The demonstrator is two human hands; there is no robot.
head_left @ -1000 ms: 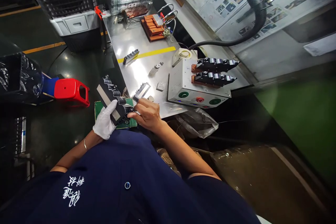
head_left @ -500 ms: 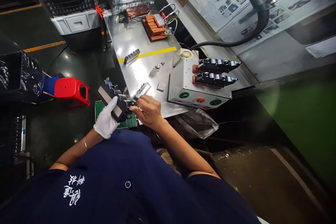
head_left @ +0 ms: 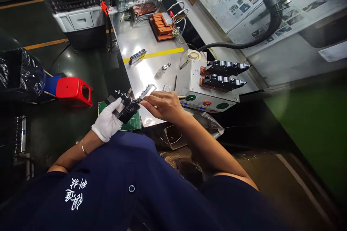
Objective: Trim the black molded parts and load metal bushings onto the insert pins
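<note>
My left hand (head_left: 107, 122), in a white glove, is closed around a black moulded part (head_left: 129, 111) with a pale metal strip and small metal studs along its upper edge. My bare right hand (head_left: 165, 105) is closed at the part's right end, fingertips together. What looks like the end of a thin pale stick-like tool (head_left: 182, 97) sticks out behind the right hand; its tip is hidden by the fingers. Just beyond the right fingers, a similar piece with a light strip (head_left: 149, 91) lies on the metal table (head_left: 143, 75).
A white control box (head_left: 187, 79) with buttons carries two black ribbed parts (head_left: 226, 66) on top. Farther back are an orange fixture (head_left: 162, 27), a small ribbed part (head_left: 137, 56) and a small cylinder (head_left: 163, 69). A red stool (head_left: 71, 88) stands left, a green board (head_left: 132, 122) below the part.
The black part has turned in my left hand, its studs now facing away from me. My right hand has shifted right and rolled over, with a pale stick end now showing behind it.
</note>
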